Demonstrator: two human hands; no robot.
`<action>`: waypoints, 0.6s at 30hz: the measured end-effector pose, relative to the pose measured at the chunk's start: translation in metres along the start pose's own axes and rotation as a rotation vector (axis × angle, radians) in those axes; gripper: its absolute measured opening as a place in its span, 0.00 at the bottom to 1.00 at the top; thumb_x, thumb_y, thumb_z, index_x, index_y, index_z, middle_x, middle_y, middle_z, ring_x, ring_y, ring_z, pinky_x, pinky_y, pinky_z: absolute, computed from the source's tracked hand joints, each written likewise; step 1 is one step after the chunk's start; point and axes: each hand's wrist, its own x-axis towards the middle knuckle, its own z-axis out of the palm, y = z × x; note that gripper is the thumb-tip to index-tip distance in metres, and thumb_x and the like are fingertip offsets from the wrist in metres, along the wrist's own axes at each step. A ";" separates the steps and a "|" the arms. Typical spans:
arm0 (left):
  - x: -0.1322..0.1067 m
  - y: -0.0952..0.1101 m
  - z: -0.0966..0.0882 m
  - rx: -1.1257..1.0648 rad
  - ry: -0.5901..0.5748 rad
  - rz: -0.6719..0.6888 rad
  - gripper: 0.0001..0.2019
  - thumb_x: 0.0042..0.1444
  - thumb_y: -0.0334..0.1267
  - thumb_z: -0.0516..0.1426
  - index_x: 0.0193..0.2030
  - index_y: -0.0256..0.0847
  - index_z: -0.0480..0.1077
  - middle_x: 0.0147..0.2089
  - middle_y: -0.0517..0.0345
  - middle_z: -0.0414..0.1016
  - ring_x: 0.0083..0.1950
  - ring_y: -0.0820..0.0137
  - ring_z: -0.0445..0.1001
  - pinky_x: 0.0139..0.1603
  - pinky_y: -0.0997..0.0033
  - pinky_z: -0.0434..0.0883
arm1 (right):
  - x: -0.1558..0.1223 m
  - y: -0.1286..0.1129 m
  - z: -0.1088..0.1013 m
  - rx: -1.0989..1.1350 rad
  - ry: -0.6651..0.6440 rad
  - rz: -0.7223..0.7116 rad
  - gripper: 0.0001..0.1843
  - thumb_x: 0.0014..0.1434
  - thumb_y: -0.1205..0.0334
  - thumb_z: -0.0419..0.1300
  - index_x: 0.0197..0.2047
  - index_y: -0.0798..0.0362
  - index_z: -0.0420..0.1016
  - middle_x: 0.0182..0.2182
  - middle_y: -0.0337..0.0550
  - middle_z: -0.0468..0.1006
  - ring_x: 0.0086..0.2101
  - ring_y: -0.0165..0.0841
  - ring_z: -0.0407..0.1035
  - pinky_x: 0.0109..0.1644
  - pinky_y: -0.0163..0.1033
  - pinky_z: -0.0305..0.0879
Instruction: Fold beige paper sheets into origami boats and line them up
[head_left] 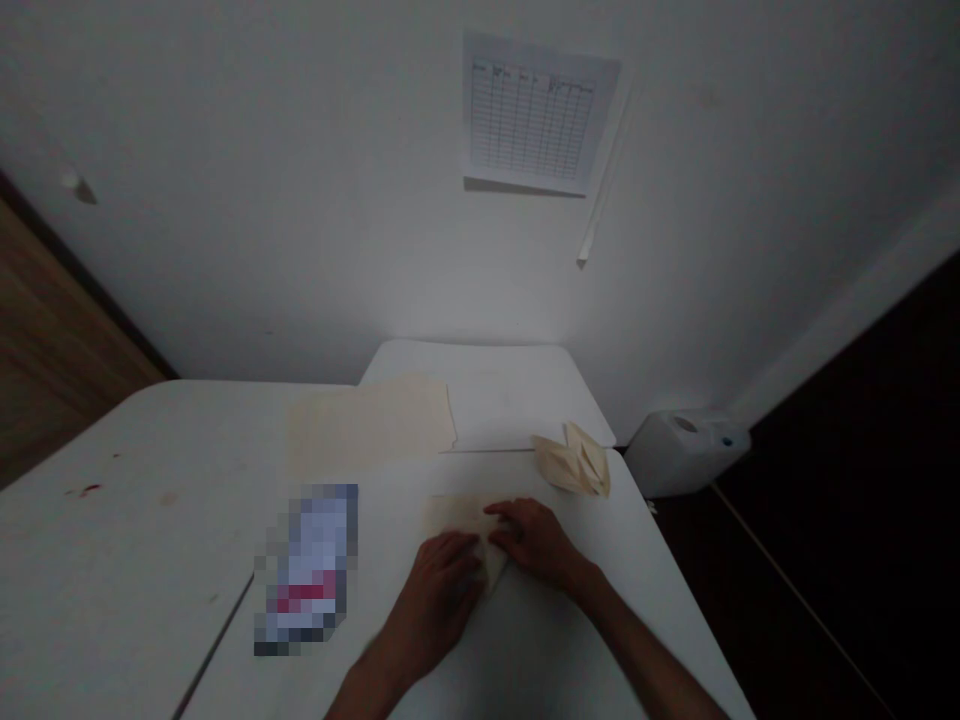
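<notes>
Two hands lie spread wide, the left hand [439, 600] and the right hand [534, 542], pressing a folded cream paper [456, 522] flat on the white table [555, 650] (neither grip closes), its tapered end pointing back between them.

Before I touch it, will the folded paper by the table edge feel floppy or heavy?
The folded paper is probably very light, since it looks thin. Its creases may stiffen it, but the pointed tips could bend. A hard push might slide it off the table.
</notes>
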 end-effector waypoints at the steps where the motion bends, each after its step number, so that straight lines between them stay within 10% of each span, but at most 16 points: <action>1: 0.000 0.000 0.001 -0.001 0.001 0.005 0.09 0.58 0.33 0.56 0.44 0.46 0.73 0.55 0.51 0.73 0.57 0.57 0.69 0.55 0.49 0.71 | -0.001 0.001 0.002 0.013 0.015 0.010 0.19 0.57 0.65 0.63 0.52 0.47 0.72 0.42 0.42 0.79 0.42 0.36 0.72 0.50 0.41 0.64; 18: -0.001 0.005 0.001 0.015 0.011 -0.005 0.08 0.55 0.31 0.57 0.41 0.46 0.73 0.54 0.52 0.72 0.56 0.58 0.68 0.54 0.50 0.69 | -0.003 0.003 0.003 0.085 0.097 0.014 0.17 0.56 0.65 0.64 0.50 0.47 0.74 0.36 0.40 0.78 0.39 0.34 0.72 0.48 0.41 0.65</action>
